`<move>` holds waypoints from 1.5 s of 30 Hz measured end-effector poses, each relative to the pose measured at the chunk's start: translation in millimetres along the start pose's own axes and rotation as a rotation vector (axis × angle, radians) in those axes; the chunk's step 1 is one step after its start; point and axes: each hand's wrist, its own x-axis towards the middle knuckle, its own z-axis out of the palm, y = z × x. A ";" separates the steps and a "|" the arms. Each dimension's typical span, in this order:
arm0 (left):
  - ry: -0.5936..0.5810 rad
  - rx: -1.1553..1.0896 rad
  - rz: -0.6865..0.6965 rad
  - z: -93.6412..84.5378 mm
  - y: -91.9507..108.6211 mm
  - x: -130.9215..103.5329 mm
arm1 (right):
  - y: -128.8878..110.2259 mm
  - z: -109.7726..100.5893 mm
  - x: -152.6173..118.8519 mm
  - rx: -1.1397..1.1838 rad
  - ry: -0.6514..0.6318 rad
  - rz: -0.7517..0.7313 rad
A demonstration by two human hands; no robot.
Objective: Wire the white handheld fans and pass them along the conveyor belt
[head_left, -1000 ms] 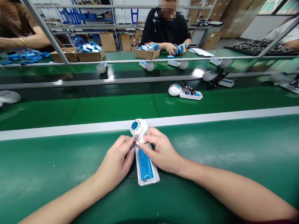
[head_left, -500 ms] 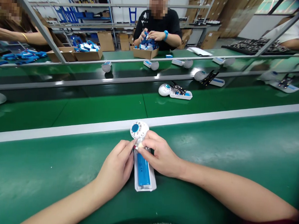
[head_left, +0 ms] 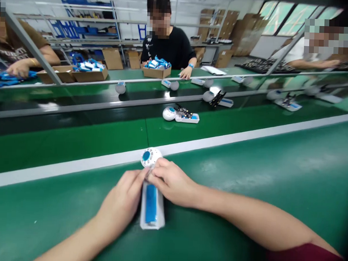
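A white device [head_left: 153,206] with a round head and a blue insert in its long body lies on the green work surface, its head toward the belt. My left hand [head_left: 125,193] is closed at the device's neck from the left, fingertips pinched together. From the right, my right hand [head_left: 172,180] pinches at the same spot, its fingertips meeting those of the left. Whatever small part sits between the fingertips is hidden and blurred.
Beyond a pale strip [head_left: 190,145], a similar device [head_left: 186,118] with a dark board on it lies on the green belt [head_left: 116,138]. More devices sit farther back. Across the belt, people work beside a carton [head_left: 156,72] of blue and white parts.
The view has shifted, so the near things appear farther left. Both hands stay at the device's neck. Across the belt, the person in black has taken their hands off the parts and lowered one to the table.
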 end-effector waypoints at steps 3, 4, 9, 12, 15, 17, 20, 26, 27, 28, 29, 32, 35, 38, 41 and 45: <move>-0.024 0.178 0.032 -27.2 -68.5 14.8 | 37.9 -30.7 34.5 -0.187 0.119 0.111; -0.004 0.243 -0.003 -38.9 -91.7 17.5 | 55.1 -44.9 46.1 -0.325 0.217 0.208; 0.154 0.378 -0.512 -73.9 -141.9 15.2 | 133.4 -108.9 80.5 -0.607 0.322 0.496; 0.045 -0.152 -0.783 -58.5 -111.4 16.9 | 141.3 -111.6 82.8 -0.641 0.269 0.441; -0.066 -0.754 -0.916 -35.5 -68.2 31.5 | 111.3 -84.9 73.2 -0.694 0.256 0.296; -0.105 -1.115 -0.967 -25.6 -46.6 45.5 | 78.5 -61.5 58.7 -0.765 0.247 0.138; -0.129 -1.495 -1.016 -19.6 -27.5 62.3 | 31.3 -33.3 30.3 -0.960 0.286 -0.240; -0.325 -1.283 -0.827 -22.6 -8.7 68.2 | -3.1 -3.8 -4.7 -0.941 0.382 -0.347; -0.338 -1.104 -0.743 -24.2 -8.1 67.7 | -2.8 -0.8 -6.9 -0.926 0.362 -0.338; -0.336 -0.924 -0.664 -25.7 -8.4 67.0 | -1.9 1.5 -8.8 -0.909 0.334 -0.342; -0.321 -0.747 -0.585 -27.0 -9.5 66.0 | -0.9 3.2 -10.8 -0.887 0.306 -0.352; -0.229 -0.342 -0.371 -27.5 -15.6 58.1 | 1.7 4.7 -19.4 -0.757 0.250 -0.324; -0.109 -0.143 -0.142 -21.1 -21.2 40.5 | 3.9 4.3 -32.9 -0.589 0.220 -0.218; -0.071 -0.090 0.004 -11.5 -20.6 18.4 | 6.6 6.1 -46.5 -0.507 0.144 -0.142; -0.096 -0.063 -0.017 -4.9 -12.5 4.6 | 7.7 8.8 -54.6 -0.454 0.062 -0.095; -0.061 -0.064 -0.100 -1.6 -3.2 6.1 | 3.9 6.1 -54.2 -0.382 -0.005 -0.091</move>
